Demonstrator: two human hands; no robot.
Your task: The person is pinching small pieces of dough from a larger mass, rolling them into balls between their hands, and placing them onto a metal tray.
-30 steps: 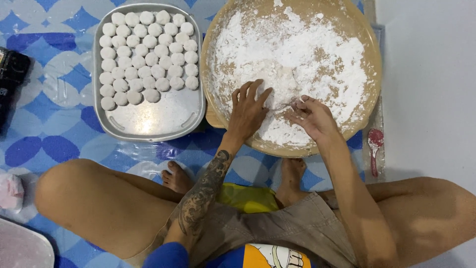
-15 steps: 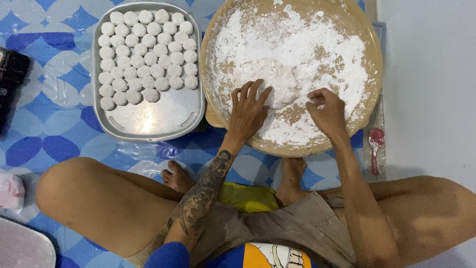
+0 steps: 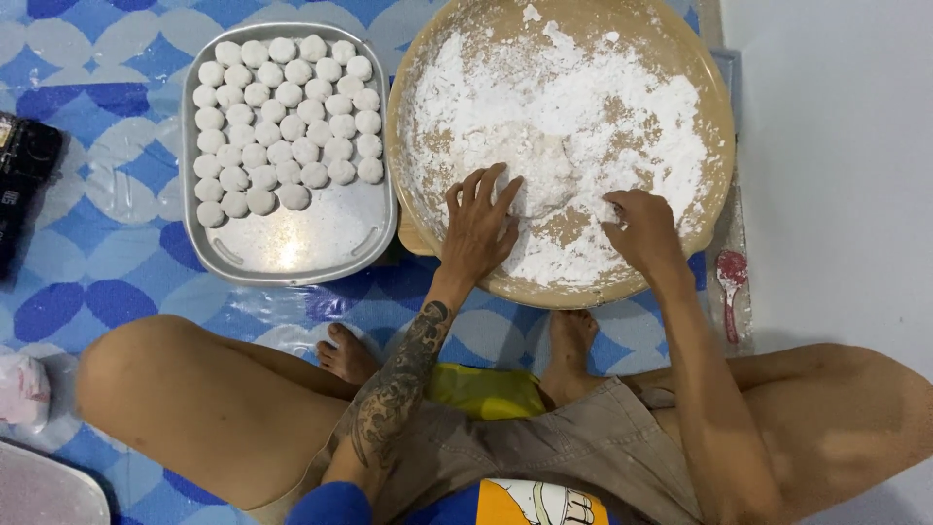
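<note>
Now left hand (image 3: 481, 228), right hand (image 3: 641, 228) flank dough lump (image 3: 544, 175).

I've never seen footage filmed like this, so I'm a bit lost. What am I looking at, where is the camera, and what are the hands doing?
There is no machine here. A camera worn on a person's head looks straight down, so you see their own two bare hands, crossed legs and feet from above. The person sits on a blue patterned mat. In front of them is a large round tan tray covered in white flour. The left hand, on the tattooed arm, lies spread on a floured lump of dough near the tray's middle. The right hand rests in the flour near the tray's near edge, fingers curled; whether it grips anything I cannot tell. Beside the round tray stands a metal tray with rows of small white dough balls. A small red spoon lies to the right.
</note>
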